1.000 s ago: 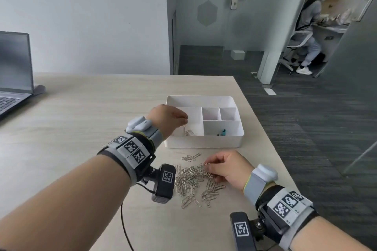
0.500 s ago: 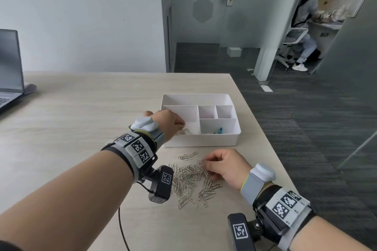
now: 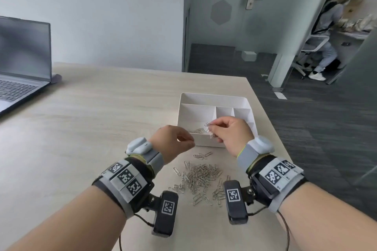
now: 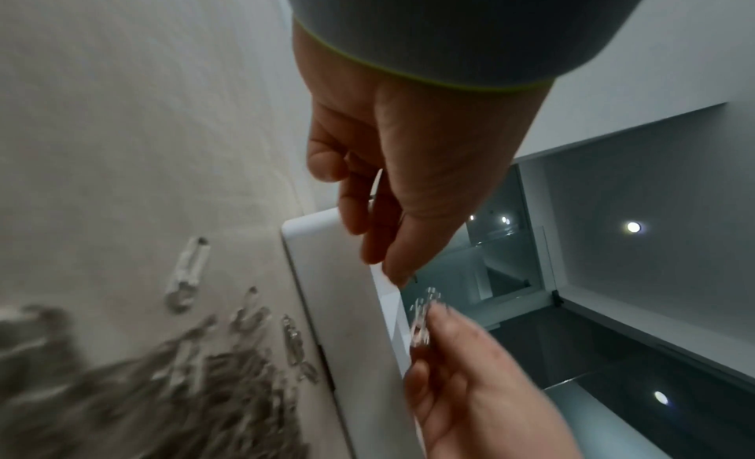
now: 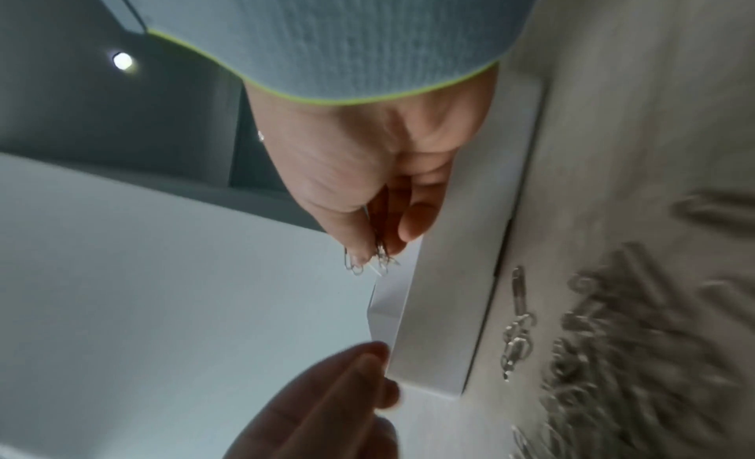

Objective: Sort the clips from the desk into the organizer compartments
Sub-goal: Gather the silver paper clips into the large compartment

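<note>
Head view: pale wood desk (image 3: 98, 120) carries an open grey laptop (image 3: 20, 67), a white compartmented plastic organizer (image 3: 214, 101) and a heap of silver wire paper clips (image 3: 201, 177). Right hand (image 3: 230, 135) pinches a clip bunch (image 3: 210, 129) above the organizer's near-left compartment. Left wrist view: left hand (image 4: 392, 162) hangs loosely curled, holding nothing.

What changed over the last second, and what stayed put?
The right hand left the desk pile and now pinches paper clips over the organizer. The left hand pulled back out toward the pile, holding nothing visible. Organizer and laptop unmoved.
</note>
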Demonstrator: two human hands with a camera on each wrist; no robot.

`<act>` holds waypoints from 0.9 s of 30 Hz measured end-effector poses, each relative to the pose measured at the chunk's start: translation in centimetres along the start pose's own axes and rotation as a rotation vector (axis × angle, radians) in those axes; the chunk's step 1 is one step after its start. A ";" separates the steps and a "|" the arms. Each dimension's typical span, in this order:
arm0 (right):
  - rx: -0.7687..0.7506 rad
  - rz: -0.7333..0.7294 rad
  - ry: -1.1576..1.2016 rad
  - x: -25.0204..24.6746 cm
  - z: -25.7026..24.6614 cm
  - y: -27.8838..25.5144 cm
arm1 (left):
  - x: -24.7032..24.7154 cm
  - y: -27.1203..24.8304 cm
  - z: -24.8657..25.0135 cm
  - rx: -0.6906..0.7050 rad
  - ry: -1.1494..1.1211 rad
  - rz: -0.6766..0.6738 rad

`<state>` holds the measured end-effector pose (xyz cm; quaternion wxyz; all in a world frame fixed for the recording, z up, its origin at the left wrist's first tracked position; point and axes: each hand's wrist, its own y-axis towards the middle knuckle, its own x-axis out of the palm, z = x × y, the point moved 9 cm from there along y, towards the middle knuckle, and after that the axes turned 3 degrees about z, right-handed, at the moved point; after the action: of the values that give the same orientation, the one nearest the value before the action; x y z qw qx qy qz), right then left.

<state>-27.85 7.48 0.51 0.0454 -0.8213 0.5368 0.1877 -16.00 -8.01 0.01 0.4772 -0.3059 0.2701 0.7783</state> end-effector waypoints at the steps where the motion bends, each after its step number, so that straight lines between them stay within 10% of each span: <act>1: -0.042 0.002 -0.075 0.7 -0.8 0.7 | 0.4 -0.7 -0.7 -0.025 0.012 -0.041; 9: -0.188 -0.183 -0.635 4.3 -3.0 2.6 | 2.5 -3.1 -3.0 -0.122 0.062 -0.229; 27: -0.059 -0.236 -0.497 -0.4 2.4 -5.1 | 5.0 -4.8 -1.0 -0.013 0.417 -0.406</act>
<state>-23.98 10.62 -2.25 0.1731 -0.8081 0.4039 0.3924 -13.22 -3.93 -4.88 0.5555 -0.5100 0.2905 0.5890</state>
